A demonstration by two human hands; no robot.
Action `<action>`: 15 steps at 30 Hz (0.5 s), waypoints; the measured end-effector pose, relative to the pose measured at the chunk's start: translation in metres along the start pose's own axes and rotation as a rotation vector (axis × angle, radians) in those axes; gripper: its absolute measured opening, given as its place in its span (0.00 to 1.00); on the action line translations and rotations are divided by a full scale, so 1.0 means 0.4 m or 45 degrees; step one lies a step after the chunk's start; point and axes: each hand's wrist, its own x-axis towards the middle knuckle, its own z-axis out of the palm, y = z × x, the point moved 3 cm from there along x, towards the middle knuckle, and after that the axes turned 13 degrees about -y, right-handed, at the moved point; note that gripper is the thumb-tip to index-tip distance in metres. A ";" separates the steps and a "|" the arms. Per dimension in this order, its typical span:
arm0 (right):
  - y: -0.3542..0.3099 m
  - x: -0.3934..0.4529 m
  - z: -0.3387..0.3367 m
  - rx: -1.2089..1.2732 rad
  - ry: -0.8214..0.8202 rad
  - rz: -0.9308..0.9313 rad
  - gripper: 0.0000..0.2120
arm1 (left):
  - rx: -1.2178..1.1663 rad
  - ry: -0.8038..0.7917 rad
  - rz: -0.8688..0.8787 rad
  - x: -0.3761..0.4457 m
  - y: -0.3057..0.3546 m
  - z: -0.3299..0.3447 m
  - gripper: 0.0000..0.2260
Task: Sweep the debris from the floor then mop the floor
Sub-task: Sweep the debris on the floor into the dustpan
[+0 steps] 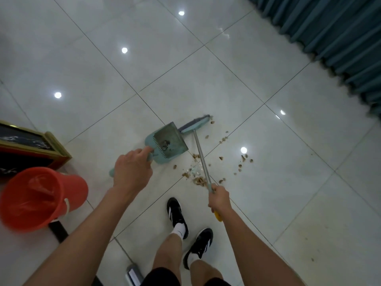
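The left hand [132,172] is curled around the handle of the teal dustpan [167,143], whose open mouth faces about 4 o'clock toward the debris [198,178]. The right hand [218,198] is clamped on the broom [201,155] shaft, which runs from that grip up toward 11 o'clock to the broom head [195,123], just beside the pan's far corner. The debris lies scattered on the floor [268,182] between the head and the right grip, mostly at the shaft's 3 o'clock side. Judging from this, the head must draw crumbs toward 8 o'clock into the pan.
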 end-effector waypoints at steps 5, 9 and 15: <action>0.235 -0.114 0.006 0.011 0.002 0.058 0.21 | 0.135 -0.105 -0.021 -0.149 0.042 0.052 0.14; 0.365 -0.194 -0.012 0.023 0.003 0.077 0.22 | 0.235 -0.137 -0.033 -0.225 0.090 0.072 0.12; 0.462 -0.276 -0.027 0.131 0.074 0.078 0.22 | 0.271 -0.148 -0.032 -0.271 0.127 0.076 0.11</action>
